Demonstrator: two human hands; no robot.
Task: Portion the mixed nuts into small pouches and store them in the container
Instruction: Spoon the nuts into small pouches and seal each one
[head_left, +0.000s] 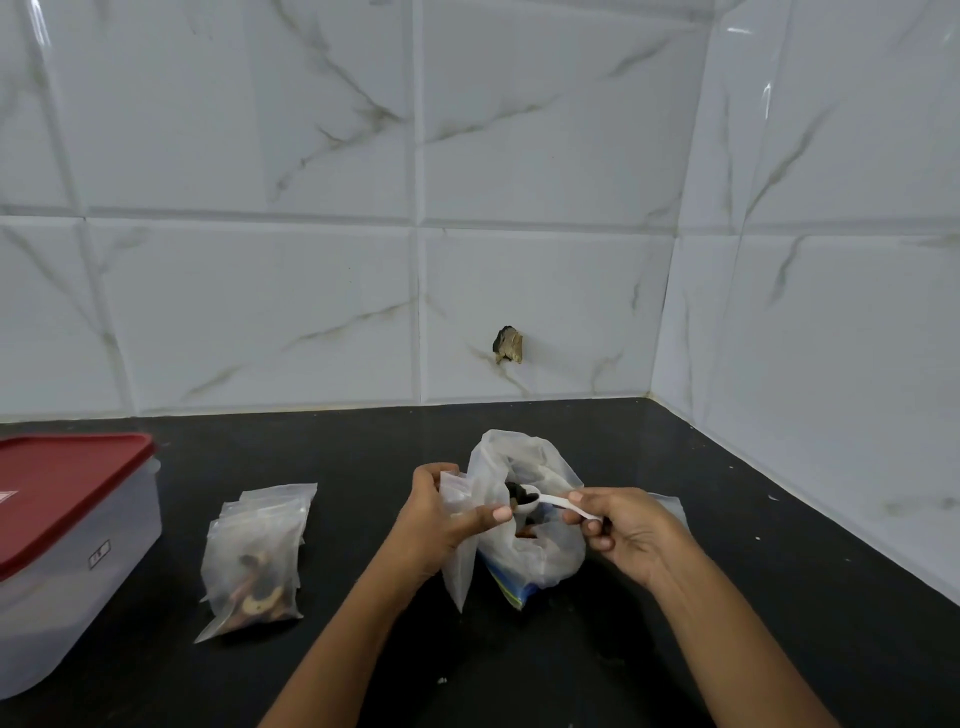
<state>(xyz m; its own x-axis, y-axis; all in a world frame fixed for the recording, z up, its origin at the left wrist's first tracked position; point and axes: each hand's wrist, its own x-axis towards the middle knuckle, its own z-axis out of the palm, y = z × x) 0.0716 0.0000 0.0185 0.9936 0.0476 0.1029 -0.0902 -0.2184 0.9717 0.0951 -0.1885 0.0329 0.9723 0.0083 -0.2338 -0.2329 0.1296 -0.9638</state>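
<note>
A large clear bag of mixed nuts (540, 551) stands open on the black counter, just ahead of my hands. My left hand (441, 514) grips a small clear pouch (460, 566) upright against the bag's left side. My right hand (623, 530) pinches a white plastic spoon (545, 500) whose bowl carries dark nuts over the bag's mouth, close to the pouch's top. To the left lies a stack of small pouches (254, 556); the front one has nuts in it. A translucent container (67, 577) with a red lid (57, 483) sits at the far left, lid on.
The black counter (519, 654) ends at tiled walls behind and on the right. A dark chipped hole (508, 344) marks the back wall. Another clear pouch edge (672, 506) shows behind my right hand.
</note>
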